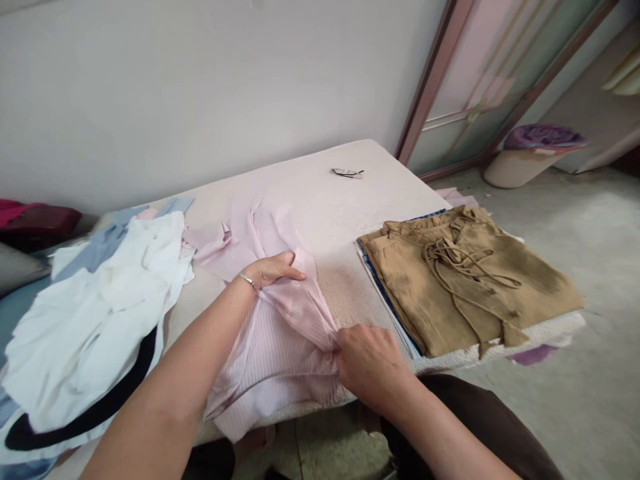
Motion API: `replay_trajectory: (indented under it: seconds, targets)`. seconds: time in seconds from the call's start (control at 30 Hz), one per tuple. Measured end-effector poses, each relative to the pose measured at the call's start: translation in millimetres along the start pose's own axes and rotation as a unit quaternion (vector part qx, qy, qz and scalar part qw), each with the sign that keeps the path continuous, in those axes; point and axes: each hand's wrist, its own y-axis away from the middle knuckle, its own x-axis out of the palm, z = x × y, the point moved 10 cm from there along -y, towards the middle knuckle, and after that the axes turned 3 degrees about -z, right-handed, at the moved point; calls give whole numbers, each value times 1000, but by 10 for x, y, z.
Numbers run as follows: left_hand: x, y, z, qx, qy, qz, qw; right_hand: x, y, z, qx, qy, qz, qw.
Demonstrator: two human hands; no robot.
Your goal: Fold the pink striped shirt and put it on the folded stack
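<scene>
A pale pink striped shirt (287, 333) lies crumpled on the cloth-covered surface in front of me, its lower edge hanging over the front. My right hand (367, 363) is closed on the shirt's right edge, drawing the fabric into taut folds. Across the middle of the shirt rests my left hand (277, 270), with a silver bracelet at the wrist. Its thumb and forefinger are stretched out and apart; the other fingers are partly hidden against the fabric. The shirt's upper part, with a sleeve, spreads away beyond my left hand.
Folded brown trousers (465, 280) with a drawstring top a stack at right. White garments (115, 293) are heaped at left. Eyeglasses (347, 173) lie near the back of the covered surface (395, 183). A wall stands behind; a lined bin (520, 163) is on the floor beyond.
</scene>
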Motion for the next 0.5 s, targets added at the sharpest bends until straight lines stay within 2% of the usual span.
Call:
replay_trajectory:
  seconds: [0.1, 0.23, 0.37, 0.47, 0.5]
  targets:
    - [-53, 16, -35, 3, -26, -33, 999, -11, 47, -83, 7, 13, 5, 1000]
    - [-57, 25, -50, 4, -46, -38, 998, -66, 24, 48, 12, -18, -70, 997]
    - [9, 29, -30, 4, -18, -17, 1000, 5, -5, 240, -43, 29, -115, 992]
    - [25, 7, -18, 2, 3, -16, 1000, 119, 25, 236, -77, 72, -131, 986]
    - [-12, -12, -19, -2, 10, -32, 999, 135, 43, 221, -84, 80, -145, 983]
